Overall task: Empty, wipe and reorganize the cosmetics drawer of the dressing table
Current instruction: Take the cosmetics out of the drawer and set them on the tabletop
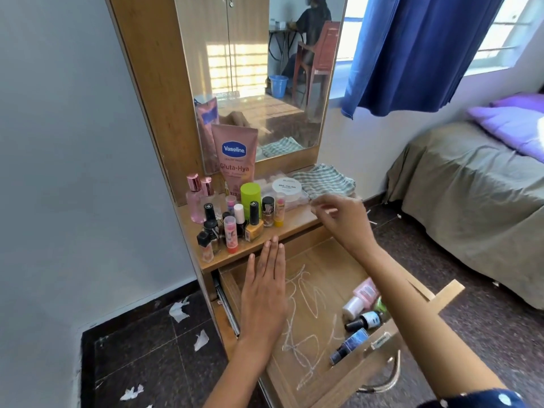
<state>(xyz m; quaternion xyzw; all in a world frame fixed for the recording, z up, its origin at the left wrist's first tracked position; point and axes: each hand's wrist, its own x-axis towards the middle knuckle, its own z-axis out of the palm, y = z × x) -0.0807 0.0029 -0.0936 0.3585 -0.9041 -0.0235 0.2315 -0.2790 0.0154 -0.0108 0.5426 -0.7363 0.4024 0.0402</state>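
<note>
Fingers (272, 254) of the left hand (265, 293) lie straight and together over the open drawer (309, 260), tips at the table (294, 222) edge, while the right hand (341, 219) hovers loosely curled, blurred, holding nothing I can make out.

Five bottles (360, 319) are counted in the drawer (309, 260), three paper scraps (179, 312) on the floor (141, 348), and two pink perfume bottles (195, 198) on the surface (294, 220).

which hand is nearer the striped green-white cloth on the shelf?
Right. The right hand hovers at the striped green-white cloth's front edge; the left hand lies flat over the open wooden drawer, well below.
</note>
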